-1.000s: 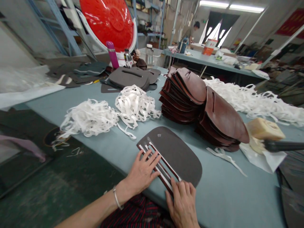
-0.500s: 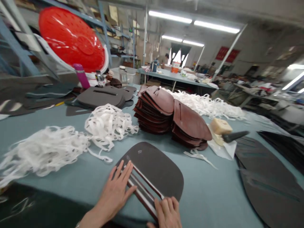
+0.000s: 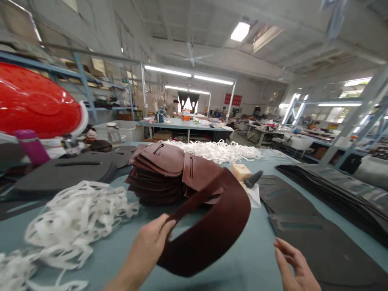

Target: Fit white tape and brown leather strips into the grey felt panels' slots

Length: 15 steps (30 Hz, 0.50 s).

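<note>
My left hand (image 3: 150,244) pinches the near edge of a dark brown leather piece (image 3: 212,230) and holds it lifted and curled over the blue-grey table (image 3: 242,266). Its far end reaches toward the stack of brown leather pieces (image 3: 163,169) just behind. My right hand (image 3: 295,266) hovers low at the right with its fingers spread, holding nothing. It is a little apart from the lifted piece, above the edge of a flat dark grey piece (image 3: 315,246).
Piles of white strips (image 3: 72,218) lie at the left and farther back (image 3: 218,150). Dark grey pieces (image 3: 66,173) are stacked at the back left, more black ones (image 3: 339,190) at the right. A brush on a yellowish block (image 3: 242,171), a pink bottle (image 3: 32,145) and a red basin (image 3: 33,101) stand behind.
Both hands were pressing flat on the piece on the table. Now my left hand has lifted it, brown side showing, and my right hand has let go. The camera has tilted up.
</note>
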{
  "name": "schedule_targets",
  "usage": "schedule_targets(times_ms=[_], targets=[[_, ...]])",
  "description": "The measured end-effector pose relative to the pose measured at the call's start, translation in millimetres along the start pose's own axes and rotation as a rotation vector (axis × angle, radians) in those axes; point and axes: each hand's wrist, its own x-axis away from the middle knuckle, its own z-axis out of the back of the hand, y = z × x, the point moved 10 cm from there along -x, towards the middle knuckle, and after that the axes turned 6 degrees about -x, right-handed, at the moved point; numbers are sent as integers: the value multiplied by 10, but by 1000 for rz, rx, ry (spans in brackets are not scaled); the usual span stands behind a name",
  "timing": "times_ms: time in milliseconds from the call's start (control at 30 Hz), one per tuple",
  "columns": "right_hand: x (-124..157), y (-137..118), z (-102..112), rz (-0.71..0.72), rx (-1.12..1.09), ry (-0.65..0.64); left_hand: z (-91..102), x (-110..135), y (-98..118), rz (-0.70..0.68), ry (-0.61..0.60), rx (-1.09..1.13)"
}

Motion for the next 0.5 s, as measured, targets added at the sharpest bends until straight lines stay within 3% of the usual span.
schedule_targets(times_ms=[133,200,267,367,500], targets=[[23,686,-42,-133,7,-50,146,-1040,137,109,58,-6],[41,859,-15,-84,59,-22,153,-1425,154,129,74,-52],[19,941,69,-11,207,26,118,-1655,166,137,89,-87],[-74,1113,285,-41,563,121,195,-1668,266,43,300,-299],[-177,1269,365,-63,744,67,80,-1270,366,-224,455,-456]])
